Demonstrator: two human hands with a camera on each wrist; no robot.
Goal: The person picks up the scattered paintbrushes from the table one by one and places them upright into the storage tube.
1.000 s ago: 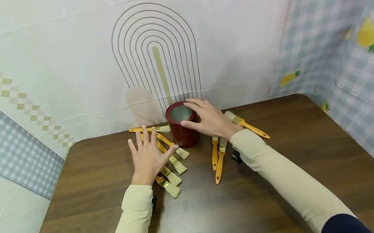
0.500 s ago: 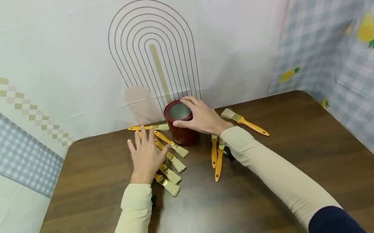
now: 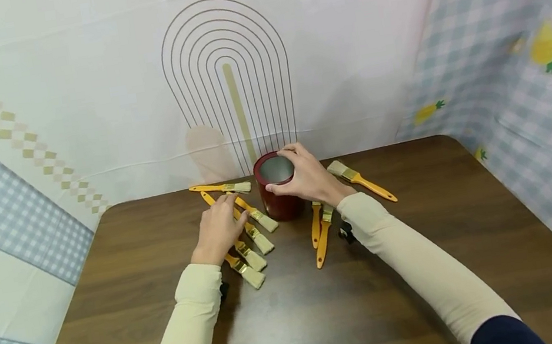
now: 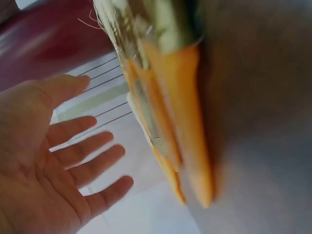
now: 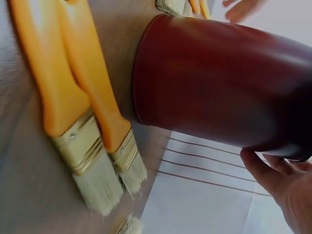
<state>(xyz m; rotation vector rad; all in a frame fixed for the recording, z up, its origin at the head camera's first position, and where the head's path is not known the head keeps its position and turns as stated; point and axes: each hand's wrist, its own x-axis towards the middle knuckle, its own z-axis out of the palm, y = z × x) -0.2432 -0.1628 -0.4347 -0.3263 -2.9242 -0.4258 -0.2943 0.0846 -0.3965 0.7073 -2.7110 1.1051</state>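
Note:
A red can with an open top stands upright at the back of the table. My right hand grips its upper rim, thumb at the near side and fingers at the far right. In the right wrist view, the fingers touch the can's side near the top. Left of the can lie several paintbrushes with yellow handles and pale bristles. Over their handles hovers my left hand. The left wrist view shows its fingers spread and loosely bent, apart from the brushes and holding nothing.
Two paintbrushes lie right of the can, partly under my right wrist. Another paintbrush lies farther right near the back edge. Behind the brown table hangs a white cloth, with a checked cloth at the right.
My right hand has shifted slightly left, then back right, the can ending a little to the right. The left hand's fingers have bent downward. The brushes have stayed in place.

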